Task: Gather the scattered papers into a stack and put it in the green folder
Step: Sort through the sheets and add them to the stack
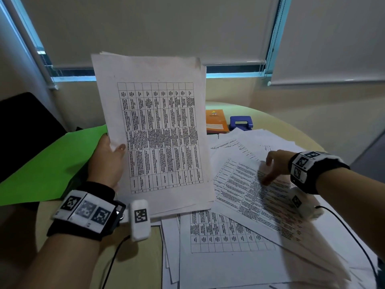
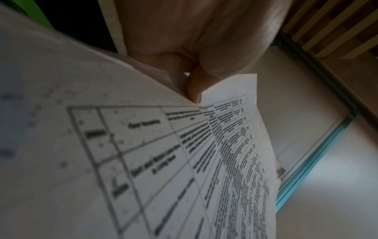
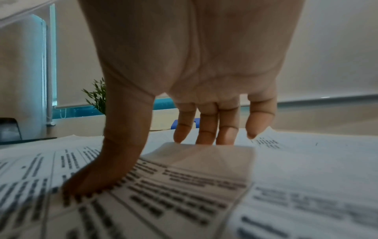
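My left hand (image 1: pixel 112 151) grips a stack of printed table sheets (image 1: pixel 158 130) upright over the table, thumb on the front page. The left wrist view shows that thumb (image 2: pixel 193 87) pressed on the stack (image 2: pixel 143 161). The green folder (image 1: pixel 48 163) lies flat to the left, behind that hand. My right hand (image 1: pixel 267 172) pinches the raised far edge of a loose printed sheet (image 1: pixel 245 197), which looks blurred. In the right wrist view the thumb (image 3: pixel 92 177) presses on top of that sheet (image 3: pixel 184 186) and the fingers (image 3: pixel 206 129) curl behind its edge. More scattered papers (image 1: pixel 225 236) lie underneath.
An orange notebook (image 1: pixel 216 120) and a blue hole punch (image 1: pixel 241 123) sit at the back of the round beige table (image 1: pixel 135 257). A black chair (image 1: pixel 25 130) stands at the left. Cables run from both wrist cameras across the table. Window blinds hang behind.
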`<state>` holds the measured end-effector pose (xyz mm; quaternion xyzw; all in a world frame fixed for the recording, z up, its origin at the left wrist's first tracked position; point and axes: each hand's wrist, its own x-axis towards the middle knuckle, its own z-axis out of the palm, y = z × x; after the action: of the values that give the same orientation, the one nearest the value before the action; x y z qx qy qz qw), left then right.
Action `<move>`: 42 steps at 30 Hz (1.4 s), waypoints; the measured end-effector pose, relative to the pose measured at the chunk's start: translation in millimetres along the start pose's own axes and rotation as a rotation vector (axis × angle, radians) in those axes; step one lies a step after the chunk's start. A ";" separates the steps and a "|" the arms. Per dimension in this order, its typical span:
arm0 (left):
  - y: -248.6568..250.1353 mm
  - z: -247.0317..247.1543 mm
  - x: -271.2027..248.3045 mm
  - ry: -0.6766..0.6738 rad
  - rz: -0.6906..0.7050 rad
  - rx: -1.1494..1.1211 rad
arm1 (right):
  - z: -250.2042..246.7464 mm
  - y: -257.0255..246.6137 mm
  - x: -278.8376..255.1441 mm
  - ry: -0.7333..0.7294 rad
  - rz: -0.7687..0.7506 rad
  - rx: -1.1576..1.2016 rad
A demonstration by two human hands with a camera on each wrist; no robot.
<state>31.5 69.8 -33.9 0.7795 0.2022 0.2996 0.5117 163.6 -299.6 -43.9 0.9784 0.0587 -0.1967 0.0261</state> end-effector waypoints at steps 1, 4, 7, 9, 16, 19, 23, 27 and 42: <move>-0.7 -0.1 0.4 -0.003 0.001 -0.013 | 0.7 0.6 0.8 0.001 -0.002 0.032; -4.0 0.8 2.5 -0.008 -0.010 -0.038 | 2.5 3.1 1.9 -0.008 0.002 0.081; -3.8 2.7 2.0 -0.017 -0.022 -0.061 | 2.4 3.8 1.2 -0.031 0.019 0.067; -2.5 3.6 0.6 -0.023 -0.024 -0.065 | 3.2 3.6 2.2 -0.026 0.030 0.036; -0.5 1.9 -0.6 -0.017 -0.013 -0.075 | 4.1 4.9 6.3 0.032 -0.014 0.091; -1.2 2.5 -0.3 -0.016 -0.010 -0.074 | 5.8 6.4 6.1 0.067 -0.074 0.113; -1.8 4.7 0.3 -0.021 -0.012 -0.072 | 6.9 4.7 4.8 0.136 -0.161 0.101; 2.2 5.5 -1.4 -0.018 -0.009 -0.063 | 2.7 9.2 -0.3 0.307 -0.159 0.180; 7.0 -13.2 4.8 0.069 -0.010 0.091 | -17.5 72.9 -18.0 0.699 0.037 0.977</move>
<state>26.2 79.0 -22.3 0.7901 0.2370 0.3145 0.4698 162.9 -372.5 -18.8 0.8846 -0.0504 0.1330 -0.4441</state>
